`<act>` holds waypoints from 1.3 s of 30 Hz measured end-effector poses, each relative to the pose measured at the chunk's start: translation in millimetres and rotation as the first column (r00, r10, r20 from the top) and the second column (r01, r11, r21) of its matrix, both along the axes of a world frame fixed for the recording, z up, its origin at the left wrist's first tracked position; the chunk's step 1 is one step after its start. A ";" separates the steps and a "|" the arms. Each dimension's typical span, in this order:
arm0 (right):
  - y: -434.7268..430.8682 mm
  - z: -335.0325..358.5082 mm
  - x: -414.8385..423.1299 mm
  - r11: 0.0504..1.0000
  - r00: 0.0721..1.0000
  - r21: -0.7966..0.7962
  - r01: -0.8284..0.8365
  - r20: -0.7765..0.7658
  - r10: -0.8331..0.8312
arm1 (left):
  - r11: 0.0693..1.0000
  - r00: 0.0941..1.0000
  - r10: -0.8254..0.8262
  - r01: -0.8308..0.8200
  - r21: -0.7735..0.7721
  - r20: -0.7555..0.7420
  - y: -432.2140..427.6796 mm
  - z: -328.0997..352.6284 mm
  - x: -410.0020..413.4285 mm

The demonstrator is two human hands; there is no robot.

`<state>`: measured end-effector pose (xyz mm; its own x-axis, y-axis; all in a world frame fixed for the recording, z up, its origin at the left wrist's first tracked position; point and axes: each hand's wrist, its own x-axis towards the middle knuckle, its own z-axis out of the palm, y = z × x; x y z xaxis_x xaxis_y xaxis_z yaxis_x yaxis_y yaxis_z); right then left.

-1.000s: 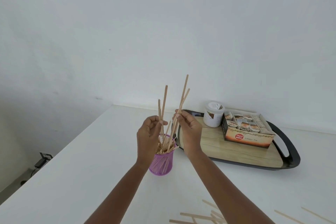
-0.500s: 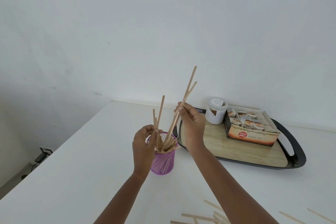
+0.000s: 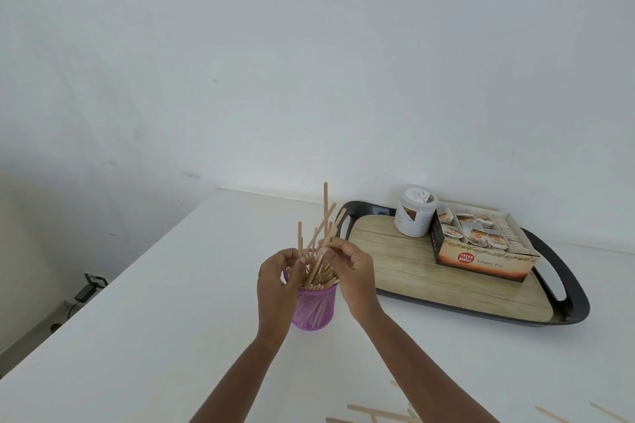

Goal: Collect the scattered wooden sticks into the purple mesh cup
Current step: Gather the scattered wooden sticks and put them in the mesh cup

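Pinching with our right hand point(image 3: 350, 271), we hold a few thin pale wooden sticks point(image 3: 321, 237) between thumb and forefinger just above the purple wire-mesh cup point(image 3: 314, 307), their lower ends down among the sticks that fill it and their tops fanning upward. Our left hand point(image 3: 276, 280) curls against the cup's left side, its fingers point(image 3: 292, 256) closed narrowly around another upright stick at the rim. The cup stands on the white tabletop point(image 3: 154, 319) between our two wrists. Nearer us than the cup, at the bottom edge of view, more loose wooden sticks point(image 3: 374, 412) lie flat on the table. Right of the cup sits a black-rimmed tray with a wood-grain base point(image 3: 429, 282), carrying a white round jar point(image 3: 414, 211) and an open cardboard box of ginger tea sachets point(image 3: 481, 251). Behind the cup rises a plain white wall point(image 3: 309, 62).
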<state>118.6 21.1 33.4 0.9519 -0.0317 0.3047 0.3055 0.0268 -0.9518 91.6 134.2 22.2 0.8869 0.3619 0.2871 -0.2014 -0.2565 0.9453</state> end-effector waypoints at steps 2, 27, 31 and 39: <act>-0.3 0.8 -1.2 0.997 1.000 -0.073 -0.026 -0.006 0.025 | 1.000 1.000 -0.006 0.006 0.004 -0.008 0.5 0.4 -0.1; -14.6 42.6 -8.8 0.845 0.986 -0.514 -0.147 -0.013 0.164 | 0.977 0.998 -0.053 0.056 0.206 -0.018 7.4 5.0 4.0; -7.9 53.1 -8.3 0.851 0.976 -0.485 -0.201 -0.030 0.214 | 0.964 0.999 -0.047 0.050 0.261 -0.014 7.7 4.5 3.7; 12.2 55.2 -5.9 0.835 0.983 -0.532 -0.142 0.023 0.181 | 0.927 0.998 -0.058 0.056 0.372 -0.004 10.3 10.5 2.6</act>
